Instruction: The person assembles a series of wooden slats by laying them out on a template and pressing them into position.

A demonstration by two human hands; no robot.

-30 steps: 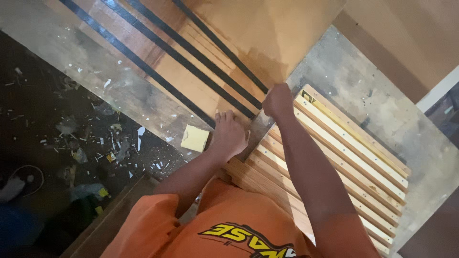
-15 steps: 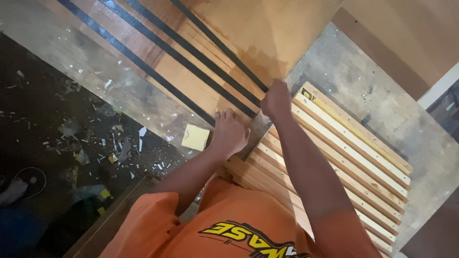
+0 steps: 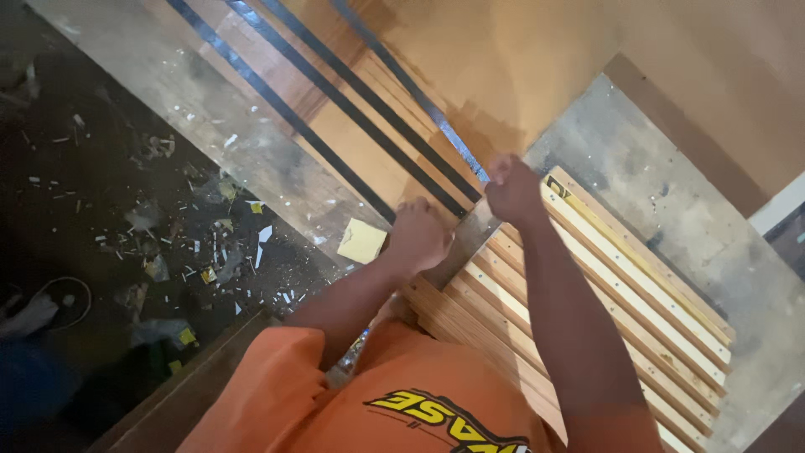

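The person leaned over a workbench [image 3: 637, 176], both arms reaching forward from an orange shirt [image 3: 394, 394]. The left hand [image 3: 417, 237] was curled into a loose fist, knuckles up, pressing down at the near end of a wooden panel [image 3: 377, 143] fitted with dark strips. Whether it clasped anything under the palm could not be told. The right hand [image 3: 513, 189] was closed in a tight pinch on the near end of one dark strip [image 3: 402, 75], the rightmost of three that ran diagonally away toward the far left. The fingers were wrapped over the strip's tip, right at the panel's edge.

The panel lay across the bench, stretching from the hands toward the far left, its near edge touching a stack of pale wooden slats [image 3: 587, 294]. Those slats lay side by side on the right, running from near the person's body to the near right corner of the bench, and the right forearm crossed above them. A small yellow pad [image 3: 361, 241] sat just left of the left hand, on the grey bench edge.

Beyond the bench on the left, the dark floor [image 3: 101, 210] was littered with wood chips and scraps [image 3: 210, 252]. A cord [image 3: 71, 294] curled on the floor at the near left.
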